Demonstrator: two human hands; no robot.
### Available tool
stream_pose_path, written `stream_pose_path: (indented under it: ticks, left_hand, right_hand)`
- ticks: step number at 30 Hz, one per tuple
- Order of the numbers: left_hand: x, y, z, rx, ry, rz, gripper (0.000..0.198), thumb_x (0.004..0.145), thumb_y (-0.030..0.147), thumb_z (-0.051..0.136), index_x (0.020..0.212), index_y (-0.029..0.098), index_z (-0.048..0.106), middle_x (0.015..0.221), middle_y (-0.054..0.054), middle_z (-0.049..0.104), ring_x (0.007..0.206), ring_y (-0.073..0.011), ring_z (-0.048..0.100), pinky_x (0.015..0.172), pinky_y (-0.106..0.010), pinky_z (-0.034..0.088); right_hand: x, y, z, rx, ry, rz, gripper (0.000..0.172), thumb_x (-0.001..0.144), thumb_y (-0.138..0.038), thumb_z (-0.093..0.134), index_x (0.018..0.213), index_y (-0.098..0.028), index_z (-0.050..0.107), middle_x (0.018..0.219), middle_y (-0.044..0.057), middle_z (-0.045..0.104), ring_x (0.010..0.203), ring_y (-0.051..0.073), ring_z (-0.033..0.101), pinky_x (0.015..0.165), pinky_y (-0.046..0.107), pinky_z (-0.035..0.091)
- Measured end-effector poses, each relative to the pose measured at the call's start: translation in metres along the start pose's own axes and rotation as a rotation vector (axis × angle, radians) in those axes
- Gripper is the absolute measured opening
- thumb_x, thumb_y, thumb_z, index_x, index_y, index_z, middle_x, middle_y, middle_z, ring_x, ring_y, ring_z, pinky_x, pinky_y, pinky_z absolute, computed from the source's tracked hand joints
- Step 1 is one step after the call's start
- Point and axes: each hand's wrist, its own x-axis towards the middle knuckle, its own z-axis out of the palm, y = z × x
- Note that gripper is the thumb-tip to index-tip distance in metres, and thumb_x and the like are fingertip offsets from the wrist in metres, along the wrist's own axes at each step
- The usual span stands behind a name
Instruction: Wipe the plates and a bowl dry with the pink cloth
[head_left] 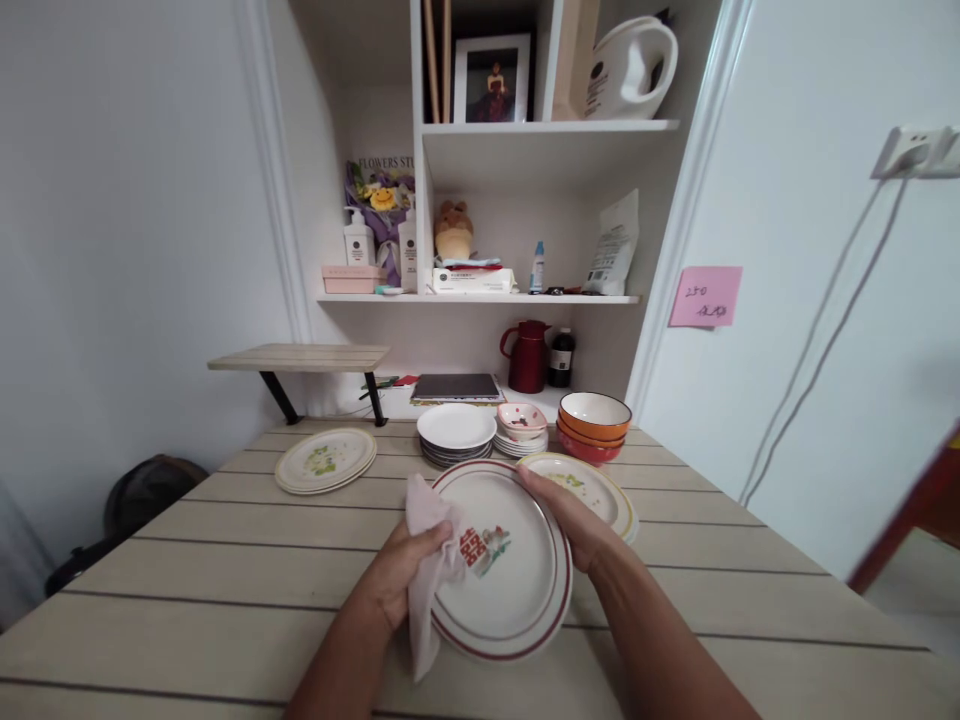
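Note:
A white plate (517, 590) with a red rim and a red design in its middle is held tilted above the wooden table (225, 570). My right hand (577, 525) grips its right edge, fingers curled over the rim. My left hand (405, 575) is closed on a pale pink cloth (424, 560) pressed against the plate's left side; the cloth hangs down below the plate.
Behind the held plate lies a yellow-rimmed plate (611, 495). Further back stand a stack of white plates (455, 433), small patterned dishes (521, 425), stacked orange bowls (594, 425), and floral plates (325, 460) at left. Shelves hold a red jug (527, 357) and bottles.

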Motion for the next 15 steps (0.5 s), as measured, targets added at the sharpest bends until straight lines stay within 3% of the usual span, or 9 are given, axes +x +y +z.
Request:
stream_pose_path:
  ticks: [3,7,11,15]
  left_hand:
    - [0.015,-0.002,-0.003,-0.156,0.166,0.076,0.042,0.068,0.012,0.079,0.108,0.008,0.067,0.086,-0.014,0.077,0.071,-0.0251,0.073,0.076,-0.038,0.058]
    - [0.032,0.0,-0.01,-0.28,0.285,0.175,0.03,0.083,0.015,0.064,0.113,0.013,0.062,0.081,-0.006,0.076,0.083,-0.021,0.073,0.088,-0.035,0.056]
    - [0.033,0.003,-0.014,-0.32,0.29,0.228,0.026,0.086,0.017,0.061,0.111,0.014,0.063,0.091,-0.007,0.077,0.094,-0.0214,0.071,0.091,-0.033,0.055]
    - [0.025,0.001,-0.01,-0.281,0.259,0.211,0.026,0.079,0.016,0.068,0.105,0.012,0.067,0.097,-0.011,0.076,0.092,-0.0235,0.072,0.088,-0.034,0.056]
  right_hand:
    - [0.009,0.009,0.011,0.111,0.067,-0.07,0.052,0.079,-0.058,0.065,0.112,-0.018,0.066,0.1,0.01,0.076,0.088,0.025,0.07,0.081,0.035,0.053]
    - [0.015,0.031,0.038,0.101,-0.092,-0.197,0.058,0.079,-0.05,0.07,0.129,-0.025,0.054,0.113,0.006,0.072,0.093,0.023,0.069,0.083,0.035,0.052]
    - [0.015,0.053,0.062,0.131,-0.151,-0.262,0.074,0.076,-0.037,0.077,0.14,-0.028,0.041,0.124,0.006,0.067,0.109,0.024,0.065,0.097,0.04,0.046]
    - [0.02,0.049,0.055,0.169,-0.044,-0.276,0.064,0.077,-0.042,0.074,0.133,-0.025,0.05,0.126,0.008,0.066,0.111,0.025,0.064,0.094,0.038,0.049]
